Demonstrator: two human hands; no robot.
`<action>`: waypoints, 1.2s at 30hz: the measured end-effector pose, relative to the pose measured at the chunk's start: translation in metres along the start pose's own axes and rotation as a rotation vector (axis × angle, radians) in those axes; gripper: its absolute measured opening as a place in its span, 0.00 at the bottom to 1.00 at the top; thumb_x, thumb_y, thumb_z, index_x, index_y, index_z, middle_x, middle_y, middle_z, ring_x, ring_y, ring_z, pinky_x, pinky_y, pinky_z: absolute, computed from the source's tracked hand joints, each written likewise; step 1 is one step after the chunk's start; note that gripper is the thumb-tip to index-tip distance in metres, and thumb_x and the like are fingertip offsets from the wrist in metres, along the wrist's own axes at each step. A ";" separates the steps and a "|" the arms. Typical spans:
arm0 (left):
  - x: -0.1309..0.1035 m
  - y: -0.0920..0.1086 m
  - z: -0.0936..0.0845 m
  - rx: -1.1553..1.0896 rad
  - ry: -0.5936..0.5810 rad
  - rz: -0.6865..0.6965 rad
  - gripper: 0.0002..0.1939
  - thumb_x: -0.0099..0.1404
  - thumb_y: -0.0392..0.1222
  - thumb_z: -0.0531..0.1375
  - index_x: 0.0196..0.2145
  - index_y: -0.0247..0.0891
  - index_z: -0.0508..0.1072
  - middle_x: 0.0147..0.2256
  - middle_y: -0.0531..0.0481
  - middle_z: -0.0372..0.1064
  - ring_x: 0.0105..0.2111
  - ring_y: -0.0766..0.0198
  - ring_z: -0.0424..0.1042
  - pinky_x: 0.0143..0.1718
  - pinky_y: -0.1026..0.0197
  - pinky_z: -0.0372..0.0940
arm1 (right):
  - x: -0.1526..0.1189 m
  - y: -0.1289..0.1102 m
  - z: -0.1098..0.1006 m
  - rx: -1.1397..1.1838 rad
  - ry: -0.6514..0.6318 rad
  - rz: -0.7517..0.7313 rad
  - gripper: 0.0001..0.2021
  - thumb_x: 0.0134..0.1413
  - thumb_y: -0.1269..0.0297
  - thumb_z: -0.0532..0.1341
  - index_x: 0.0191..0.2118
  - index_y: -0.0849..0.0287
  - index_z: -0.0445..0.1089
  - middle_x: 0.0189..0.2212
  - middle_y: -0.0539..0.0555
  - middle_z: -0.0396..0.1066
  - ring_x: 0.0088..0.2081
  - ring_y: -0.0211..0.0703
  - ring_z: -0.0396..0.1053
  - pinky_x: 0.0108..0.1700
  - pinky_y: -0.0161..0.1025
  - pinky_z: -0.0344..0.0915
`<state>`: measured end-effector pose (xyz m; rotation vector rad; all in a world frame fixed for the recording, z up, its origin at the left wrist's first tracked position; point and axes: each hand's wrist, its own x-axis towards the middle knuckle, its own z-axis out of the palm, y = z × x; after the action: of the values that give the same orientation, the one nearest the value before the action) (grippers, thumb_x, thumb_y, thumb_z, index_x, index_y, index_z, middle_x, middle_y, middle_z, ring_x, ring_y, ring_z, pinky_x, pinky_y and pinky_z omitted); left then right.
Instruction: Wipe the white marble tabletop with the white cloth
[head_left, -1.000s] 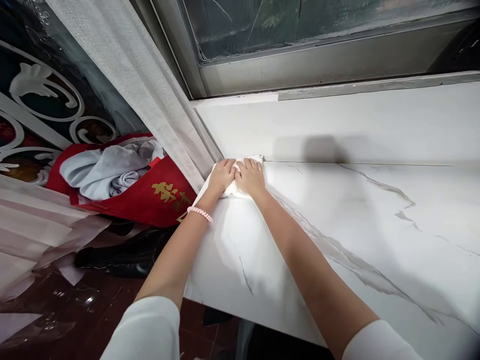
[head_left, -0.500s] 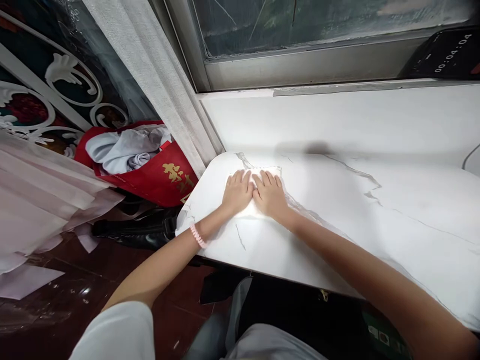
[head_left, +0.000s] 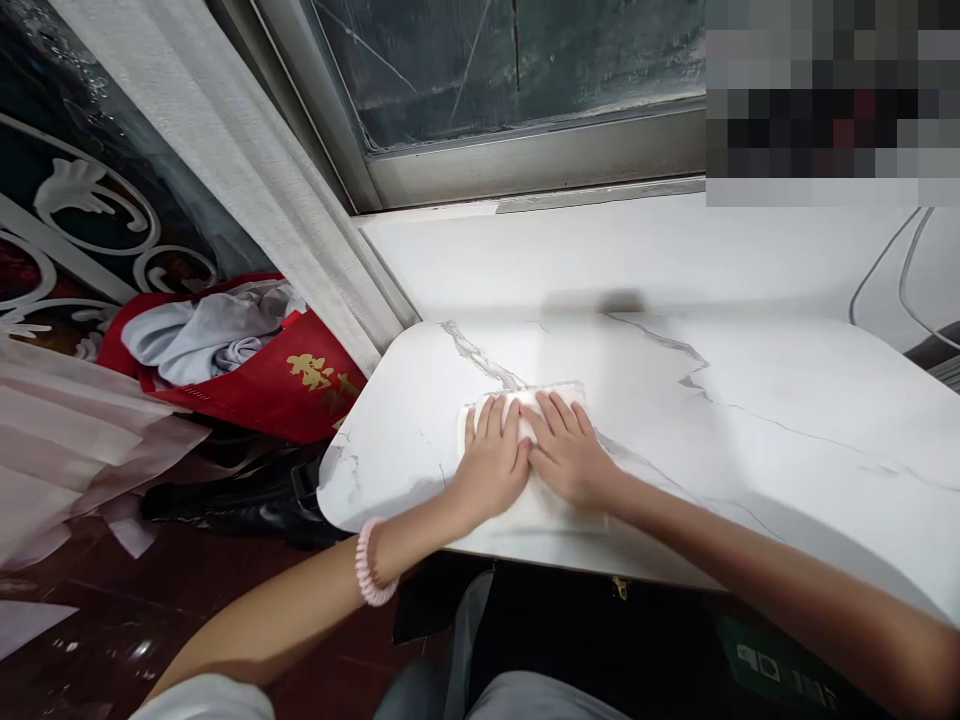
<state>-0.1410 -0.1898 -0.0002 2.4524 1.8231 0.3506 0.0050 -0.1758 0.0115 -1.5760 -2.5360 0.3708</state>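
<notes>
A white cloth (head_left: 559,515) lies spread on a white marble-patterned tabletop (head_left: 780,470). My left hand (head_left: 493,455) rests flat on the left part of the cloth, fingers stretched forward. Beside it, my right hand (head_left: 570,450) presses flat on the cloth's right part, its fingers slightly spread. The two hands touch near the thumbs. Both are open, and much of the cloth is hidden beneath them. A pink coiled band (head_left: 369,562) circles my left wrist.
A red bag (head_left: 247,390) with pale cloth in it stands left of the table, beside a white curtain (head_left: 225,170). A black bag (head_left: 240,495) is below. The window frame (head_left: 540,165) rises behind; cables (head_left: 885,265) run at the right.
Both hands have slid the cloth across the tabletop toward me and a little to the right, staying flat on it. The camera view has also shifted.
</notes>
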 end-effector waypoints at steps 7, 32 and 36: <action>0.134 -0.037 0.008 -0.017 0.082 -0.056 0.23 0.70 0.38 0.47 0.61 0.34 0.60 0.61 0.38 0.58 0.62 0.53 0.56 0.64 0.45 0.48 | 0.119 0.042 -0.010 0.070 0.257 0.072 0.25 0.63 0.66 0.43 0.63 0.58 0.59 0.66 0.57 0.54 0.67 0.50 0.47 0.66 0.54 0.42; 0.102 0.040 0.021 -0.048 0.092 0.004 0.25 0.72 0.41 0.45 0.63 0.30 0.58 0.64 0.36 0.54 0.66 0.49 0.49 0.66 0.43 0.43 | 0.036 0.075 -0.008 -0.145 0.316 0.120 0.25 0.64 0.66 0.42 0.64 0.61 0.59 0.65 0.61 0.56 0.65 0.52 0.52 0.63 0.53 0.50; 0.040 0.068 0.019 -0.133 0.000 0.146 0.27 0.72 0.45 0.45 0.64 0.30 0.55 0.66 0.34 0.48 0.68 0.47 0.42 0.67 0.39 0.39 | -0.043 0.068 0.001 -0.170 0.294 0.109 0.27 0.62 0.65 0.43 0.65 0.60 0.57 0.66 0.62 0.54 0.67 0.53 0.49 0.64 0.56 0.49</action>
<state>-0.0626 -0.1700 -0.0001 2.4985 1.5700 0.4640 0.0825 -0.1860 -0.0072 -1.6880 -2.3148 -0.0667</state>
